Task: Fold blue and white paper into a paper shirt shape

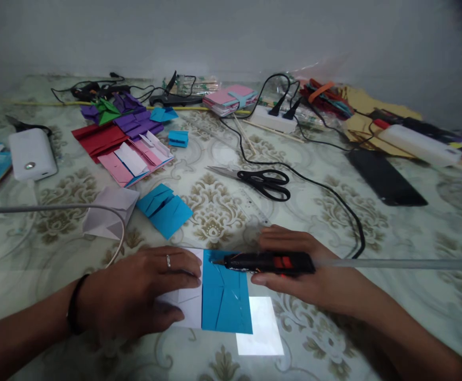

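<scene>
A white folded paper [189,309] and a blue folded paper [229,296] meet edge to edge on the tabletop. My left hand [136,288], wearing a ring and a black wristband, lies over the white paper with its fingers stretched across it. In my right hand [294,264] is a black and red hot glue gun [268,262], its nozzle pointing left. The nozzle tip is at the top left of the blue paper, where shiny glue shows. A long, pale glue stick [397,263] extends from the gun's back.
Black-handled scissors [265,181] lie beyond my hands, near a black cord [314,185]. A phone [387,177] is at right, a white power strip [273,119] behind. Other folded papers [165,211] and a white power bank [33,153] lie at left. A grey cable [56,208] runs nearby.
</scene>
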A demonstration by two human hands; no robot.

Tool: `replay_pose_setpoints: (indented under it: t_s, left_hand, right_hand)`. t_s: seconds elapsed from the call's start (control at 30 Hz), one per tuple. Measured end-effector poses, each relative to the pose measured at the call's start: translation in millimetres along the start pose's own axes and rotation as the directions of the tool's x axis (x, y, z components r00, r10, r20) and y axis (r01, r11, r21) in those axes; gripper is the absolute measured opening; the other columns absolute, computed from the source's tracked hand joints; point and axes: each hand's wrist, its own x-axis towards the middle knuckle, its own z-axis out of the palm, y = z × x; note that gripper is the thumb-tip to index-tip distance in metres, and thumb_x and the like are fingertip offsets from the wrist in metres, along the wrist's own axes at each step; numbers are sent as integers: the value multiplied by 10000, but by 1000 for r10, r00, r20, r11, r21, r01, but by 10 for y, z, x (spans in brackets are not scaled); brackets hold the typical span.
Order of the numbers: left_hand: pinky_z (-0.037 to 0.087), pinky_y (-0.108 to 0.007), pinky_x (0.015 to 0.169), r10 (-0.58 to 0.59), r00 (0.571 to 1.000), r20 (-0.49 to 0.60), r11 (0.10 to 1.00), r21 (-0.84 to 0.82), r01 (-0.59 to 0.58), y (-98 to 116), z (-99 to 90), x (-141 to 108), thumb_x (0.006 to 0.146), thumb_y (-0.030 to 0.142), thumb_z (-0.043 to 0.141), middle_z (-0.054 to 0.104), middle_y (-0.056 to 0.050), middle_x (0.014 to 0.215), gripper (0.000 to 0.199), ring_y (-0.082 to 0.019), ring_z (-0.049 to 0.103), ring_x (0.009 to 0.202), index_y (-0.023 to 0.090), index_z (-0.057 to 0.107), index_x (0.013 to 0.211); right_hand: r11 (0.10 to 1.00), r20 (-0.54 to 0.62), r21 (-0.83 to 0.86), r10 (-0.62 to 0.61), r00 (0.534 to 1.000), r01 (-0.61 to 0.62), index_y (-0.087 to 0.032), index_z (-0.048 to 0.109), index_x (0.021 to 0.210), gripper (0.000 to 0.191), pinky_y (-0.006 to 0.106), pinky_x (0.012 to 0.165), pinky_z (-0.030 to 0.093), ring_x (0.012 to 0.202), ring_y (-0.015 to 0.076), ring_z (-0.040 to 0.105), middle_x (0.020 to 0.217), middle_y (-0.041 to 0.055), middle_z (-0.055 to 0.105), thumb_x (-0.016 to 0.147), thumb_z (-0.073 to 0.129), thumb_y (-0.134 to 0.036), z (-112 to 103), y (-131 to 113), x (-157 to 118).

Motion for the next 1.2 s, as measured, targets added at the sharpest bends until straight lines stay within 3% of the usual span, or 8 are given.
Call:
replay_pose_setpoints:
  t_s: [0.3,0.57,0.83,1.03,1.2]
  left_hand:
    - [551,-441,1095,-6,1000,-1,1000,-13,6,19,11,-2,900,150,685,686,-140,1310,387,-287,634,1270,177,594,1275]
    - [548,-422,1098,-17,1000,8,1000,21,17,0,-17,-5,922,186,688,703,-142,1288,354,-278,650,1253,160,623,1270]
    - [552,-463,1093,-13,1000,-13,998,66,13,-37,-43,-36,952,193,661,697,-153,1300,360,-293,646,1262,176,601,1307]
    - [562,-457,1080,-12,1000,-24,996,83,14,-37,-44,-42,955,199,664,699,-152,1302,373,-293,653,1257,181,597,1321]
    - [550,-454,1100,-18,1000,-11,996,91,19,-40,-54,-39,944,195,675,695,-147,1312,362,-289,648,1269,173,610,1299]
  right_hand:
    - [998,-71,-32,44,996,-47,-293,726,743,359,425,675,515,722,289,656,654,40,621,920,682,-602,69,35,-34]
    - [999,36,-37,22,999,-21,-255,632,664,394,369,654,527,627,207,594,648,0,574,922,708,-544,-20,2,-16]
    - [994,76,-62,91,993,-86,-237,689,686,373,418,843,582,825,257,700,674,18,641,838,795,-561,-141,8,-62]
    - [993,114,74,84,990,-93,-262,747,742,372,334,642,532,663,207,638,672,14,626,863,756,-614,-150,-57,-129]
    - [987,261,125,61,963,-96,-227,654,668,408,310,592,458,615,177,565,648,0,559,861,782,-563,-236,-41,-85]
